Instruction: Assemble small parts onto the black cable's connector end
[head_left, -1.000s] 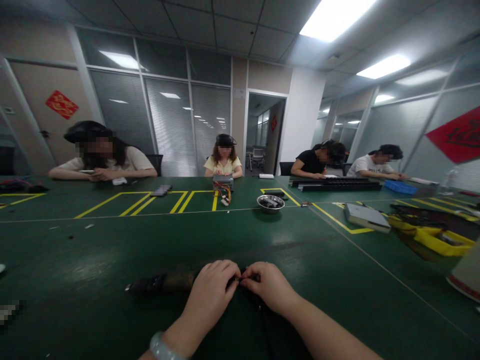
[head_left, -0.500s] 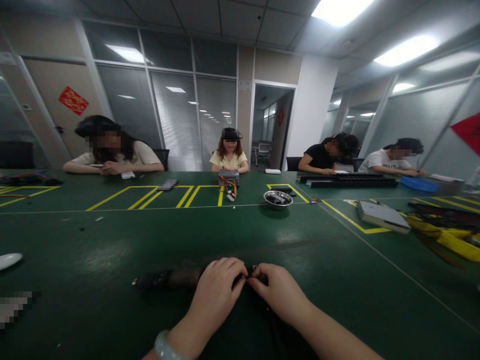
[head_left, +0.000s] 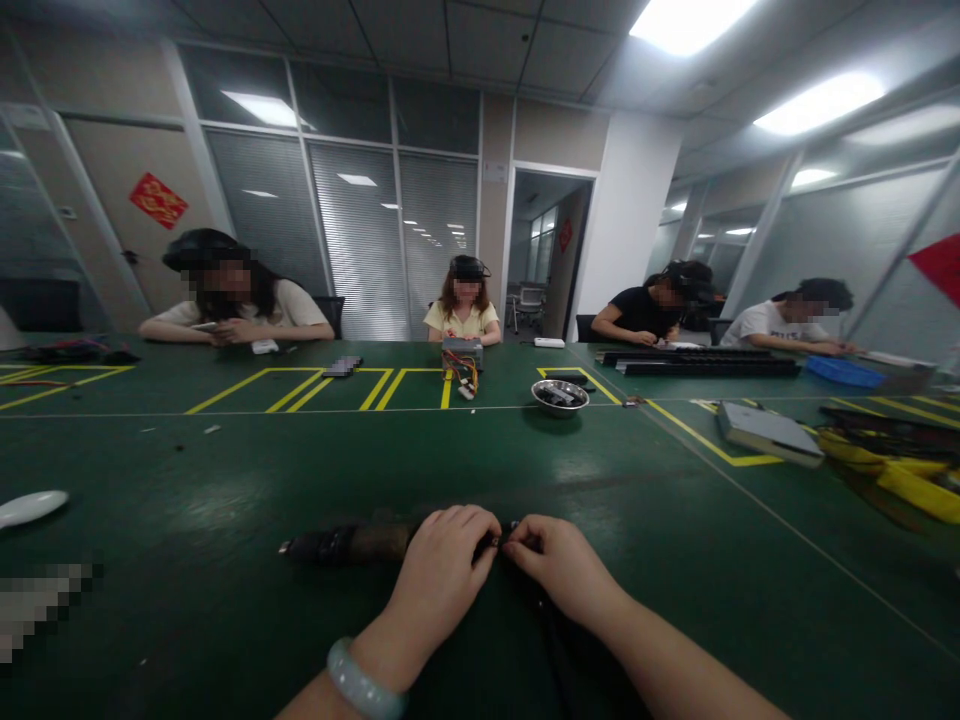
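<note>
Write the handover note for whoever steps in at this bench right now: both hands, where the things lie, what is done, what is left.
Left hand: closed over the near end of a long dark object lying flat on the green table, fingers curled on it. A pale bracelet is on that wrist.
Right hand: fingertips pinch a small dark part where it meets the left hand; what it is cannot be made out.
Dark material trails from the hands toward the body.
Nearby: a white dish far left, a metal bowl mid-table.
Done and left: the pictures cannot settle either; both hands are mid-work at the meeting point.
</note>
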